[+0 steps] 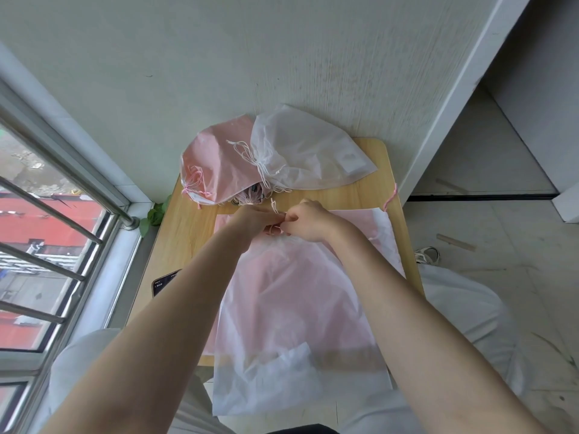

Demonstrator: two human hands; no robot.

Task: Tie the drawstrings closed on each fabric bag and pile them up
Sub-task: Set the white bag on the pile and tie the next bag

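Both hands meet at the gathered mouth of a translucent white bag (300,324) that lies flat on the wooden surface (369,195), its bottom end hanging over the near edge toward the person's lap. The left hand (253,217) and the right hand (308,222) sit knuckle to knuckle, fingers curled in and pinching the white drawstring (274,205), a short loop of which sticks up just beyond the fingertips; exactly how the cord runs between the fingers is hard to make out, since the hands cover it. Under this bag lies a flat pink bag (357,220), its edges showing on the left and right sides, with a pink cord (390,198) trailing off the right edge of the surface. At the far end, against the wall, two bags with their mouths already gathered rest together: a pink tied bag (213,161) on the left with a pink bow at its neck, and a white tied bag (310,151) leaning partly over it, its white strings spilling toward the middle. A dark phone (163,281) lies at the left edge of the surface, partly hidden by the left forearm. A few green leaves (155,214) show by the window corner, and a shoe (427,255) sits on the floor to the right.
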